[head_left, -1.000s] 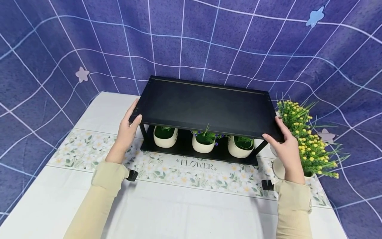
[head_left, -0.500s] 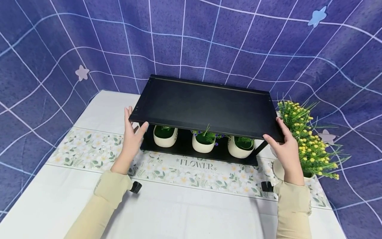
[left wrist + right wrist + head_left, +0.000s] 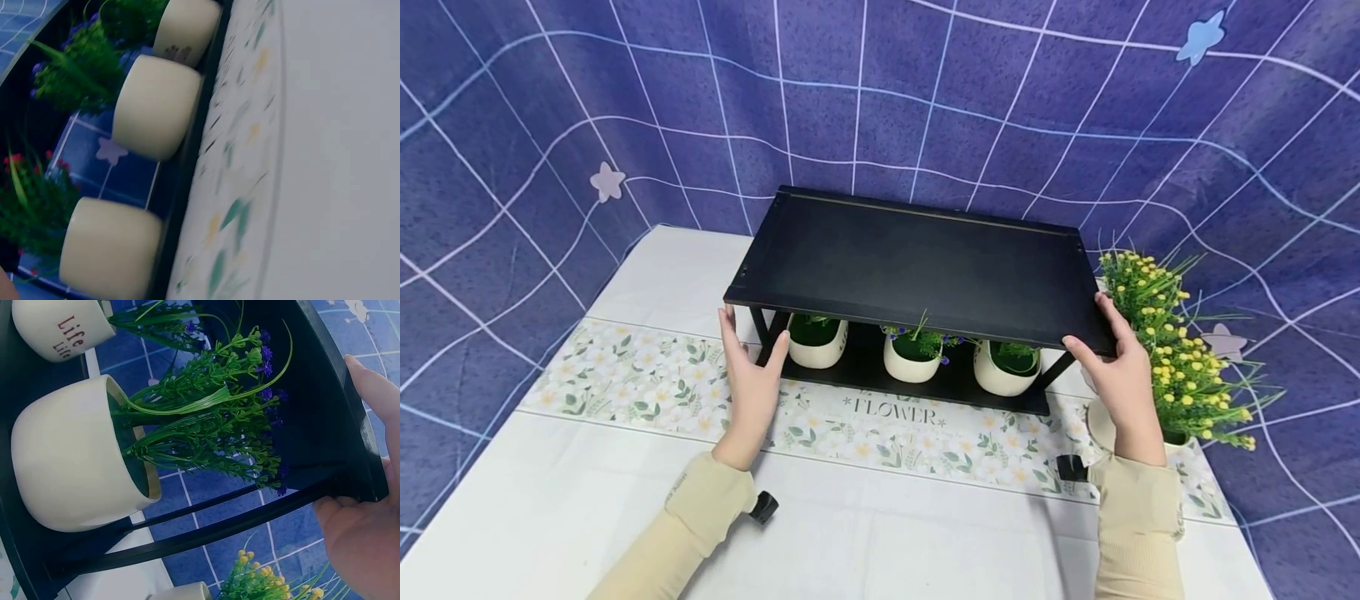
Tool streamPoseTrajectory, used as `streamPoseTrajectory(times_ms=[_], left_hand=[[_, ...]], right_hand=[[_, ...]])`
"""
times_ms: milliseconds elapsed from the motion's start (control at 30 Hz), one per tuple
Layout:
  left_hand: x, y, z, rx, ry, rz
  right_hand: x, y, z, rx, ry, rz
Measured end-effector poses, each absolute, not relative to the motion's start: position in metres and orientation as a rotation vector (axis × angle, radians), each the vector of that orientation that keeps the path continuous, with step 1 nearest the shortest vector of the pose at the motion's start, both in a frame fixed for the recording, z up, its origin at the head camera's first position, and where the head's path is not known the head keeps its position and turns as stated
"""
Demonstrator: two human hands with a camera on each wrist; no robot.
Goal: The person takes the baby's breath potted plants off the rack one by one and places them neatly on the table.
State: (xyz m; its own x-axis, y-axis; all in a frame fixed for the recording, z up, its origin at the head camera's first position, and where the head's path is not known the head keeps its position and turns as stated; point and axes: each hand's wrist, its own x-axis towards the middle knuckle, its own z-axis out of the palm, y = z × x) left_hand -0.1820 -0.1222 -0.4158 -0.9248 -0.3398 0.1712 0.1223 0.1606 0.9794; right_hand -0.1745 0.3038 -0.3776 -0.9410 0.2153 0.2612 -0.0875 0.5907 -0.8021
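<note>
A black two-tier shelf [image 3: 910, 267] stands on the table, its top board spanning the head view's middle. On its lower board sit three cream pots with green plants: a left pot [image 3: 816, 355], a middle pot [image 3: 912, 368] and a right pot [image 3: 996, 382]. My right hand [image 3: 1120, 383] grips the top board's front right corner, thumb at the front edge; the right wrist view shows the hand [image 3: 362, 531] wrapped about that corner. Below the front left corner, my left hand [image 3: 751, 396] has fingers spread, beside the left post [image 3: 760, 325]. The left wrist view shows its nearest pot [image 3: 112, 250].
A potted plant with yellow flowers [image 3: 1183, 358] stands right of the shelf, close to my right hand. A floral table runner [image 3: 880, 433] lettered FLOWER crosses the white table [image 3: 865, 533]. Blue gridded cloth [image 3: 880, 100] hangs behind.
My left hand has let go of the top board's left edge and moved down and right, to below the front left corner. My right hand keeps its grip; the shelf stays put.
</note>
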Motion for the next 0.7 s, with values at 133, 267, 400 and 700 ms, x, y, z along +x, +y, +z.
streamPoseTrajectory(times_ms=[133, 267, 400, 700], left_hand=[[-0.181, -0.116, -0.434, 0.200, -2.039, -1.780], [-0.186, -0.112, -0.461, 0.196, -2.003, -1.722], [-0.186, -0.103, -0.472, 0.193, -2.049, -1.693], [-0.196, -0.085, -0.479, 0.253, -2.171, -1.610]], right_hand=[[-0.175, 0.304, -0.378, -0.093, -2.474, 1.313], [-0.176, 0.303, -0.379, -0.089, -2.472, 1.337], [-0.175, 0.303, -0.379, -0.086, -2.475, 1.346], [-0.173, 0.302, -0.378, -0.094, -2.467, 1.372]])
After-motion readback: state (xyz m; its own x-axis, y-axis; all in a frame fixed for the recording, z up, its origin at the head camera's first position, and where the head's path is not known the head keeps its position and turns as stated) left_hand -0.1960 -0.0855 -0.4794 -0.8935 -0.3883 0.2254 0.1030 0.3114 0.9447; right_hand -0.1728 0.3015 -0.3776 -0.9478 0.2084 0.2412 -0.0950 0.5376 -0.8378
